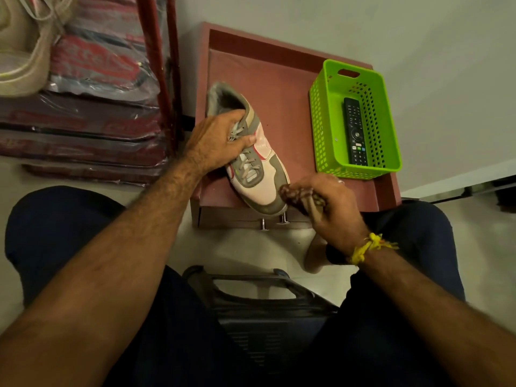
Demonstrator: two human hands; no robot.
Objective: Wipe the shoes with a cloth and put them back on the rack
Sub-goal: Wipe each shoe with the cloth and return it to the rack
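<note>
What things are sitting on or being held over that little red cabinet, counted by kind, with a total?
Shoe: 1, gripped by the left hand
Cloth: 1, bunched in the right hand at the shoe's toe
Green basket: 1
Remote control: 1, lying inside the basket
Total: 4

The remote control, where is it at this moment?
In the head view the remote control lies inside the green basket, on the right side of the reddish cabinet top, to the right of the shoe.

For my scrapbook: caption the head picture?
Left hand steadies a sneaker while right hand rubs its toe with a cloth.
</note>
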